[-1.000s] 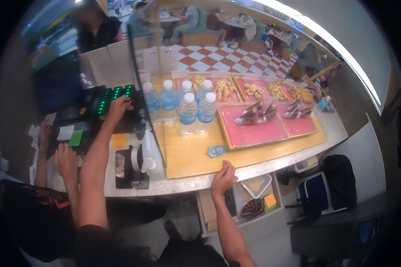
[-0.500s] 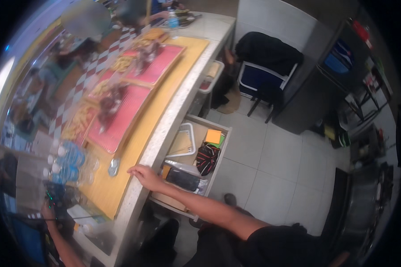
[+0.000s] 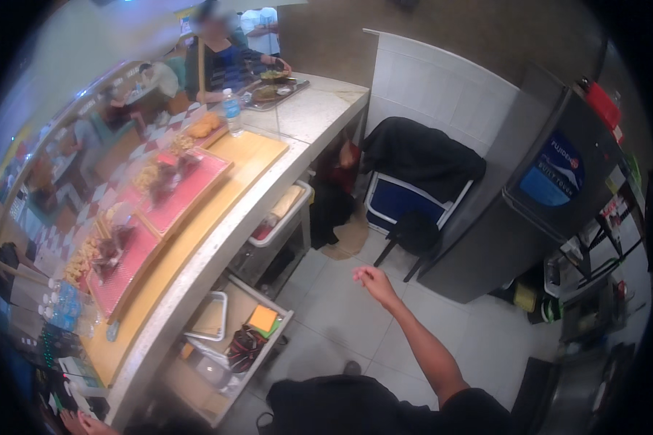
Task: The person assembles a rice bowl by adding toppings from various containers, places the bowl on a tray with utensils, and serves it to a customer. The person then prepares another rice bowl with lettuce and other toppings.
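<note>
My right hand (image 3: pixel 375 284) hangs in the air over the tiled floor, clear of the counter. Its fingers are loosely bent and a little apart, with nothing seen in them. At the lower left rim my left hand (image 3: pixel 88 423) lies low by a dark device with green lights (image 3: pixel 47 353); its fingers are cut off and blurred. A pulled-out drawer (image 3: pixel 274 335) under the counter holds an orange pad (image 3: pixel 264 317), a black-and-red patterned pouch (image 3: pixel 247 348) and a white frame-like tray (image 3: pixel 210 316).
Food trays lined in red (image 3: pixel 123 279) stand on the counter (image 3: pixel 218 217). Water bottles (image 3: pixel 64 308) cluster near; another bottle (image 3: pixel 231 112) stands farther along. A person (image 3: pixel 228 65) across the counter touches a brown tray (image 3: pixel 268 94). A folding chair (image 3: pixel 406 199) stands before a grey fridge (image 3: pixel 479 239).
My right hand has left the counter edge and moved right, over the floor. The view has turned, bringing the far person and tray into sight. My left hand now shows lower.
</note>
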Available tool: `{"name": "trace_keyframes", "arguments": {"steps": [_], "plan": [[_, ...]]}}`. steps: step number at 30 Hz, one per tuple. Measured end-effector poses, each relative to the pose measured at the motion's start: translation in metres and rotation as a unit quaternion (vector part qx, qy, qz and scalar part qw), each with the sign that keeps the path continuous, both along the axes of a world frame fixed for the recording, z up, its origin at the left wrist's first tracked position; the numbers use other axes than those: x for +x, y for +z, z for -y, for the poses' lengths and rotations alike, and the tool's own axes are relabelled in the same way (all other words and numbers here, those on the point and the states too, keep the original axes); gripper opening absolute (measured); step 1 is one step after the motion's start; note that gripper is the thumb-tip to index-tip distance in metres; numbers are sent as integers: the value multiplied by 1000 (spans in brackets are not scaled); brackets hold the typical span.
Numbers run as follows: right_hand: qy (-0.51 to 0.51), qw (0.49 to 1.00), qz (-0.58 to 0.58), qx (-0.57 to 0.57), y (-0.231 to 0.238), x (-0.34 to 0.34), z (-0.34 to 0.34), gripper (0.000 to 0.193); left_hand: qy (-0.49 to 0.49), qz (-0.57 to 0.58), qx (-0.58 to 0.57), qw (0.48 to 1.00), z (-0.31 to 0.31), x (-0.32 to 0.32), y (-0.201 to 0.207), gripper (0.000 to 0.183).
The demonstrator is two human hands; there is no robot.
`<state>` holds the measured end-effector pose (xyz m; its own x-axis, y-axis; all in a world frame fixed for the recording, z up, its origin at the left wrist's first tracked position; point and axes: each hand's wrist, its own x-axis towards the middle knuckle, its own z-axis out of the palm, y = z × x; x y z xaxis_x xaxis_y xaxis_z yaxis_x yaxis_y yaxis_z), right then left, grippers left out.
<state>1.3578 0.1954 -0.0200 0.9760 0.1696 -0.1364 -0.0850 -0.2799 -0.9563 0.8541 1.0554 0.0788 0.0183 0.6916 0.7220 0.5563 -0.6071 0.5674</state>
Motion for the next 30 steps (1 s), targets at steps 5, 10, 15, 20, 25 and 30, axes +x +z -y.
{"name": "trace_keyframes", "arguments": {"steps": [5,10,15,20,25,30], "plan": [[89,995,42,25,36,142,56,23,31,60,-81,994,249,189,-18,29],[112,993,6,-20,80,288,66,25,-158,195,-103,963,366,434,19,25],[87,991,54,-84,102,427,133,29,-496,119,-66,857,549,745,2,16],[55,969,222,-90,147,589,158,21,-565,-393,80,721,691,1026,-35,59],[19,933,272,-234,58,731,93,26,-514,-443,164,716,688,1093,-111,96],[-20,848,480,-224,21,833,39,21,-512,-466,151,705,705,1110,-71,87]]}}
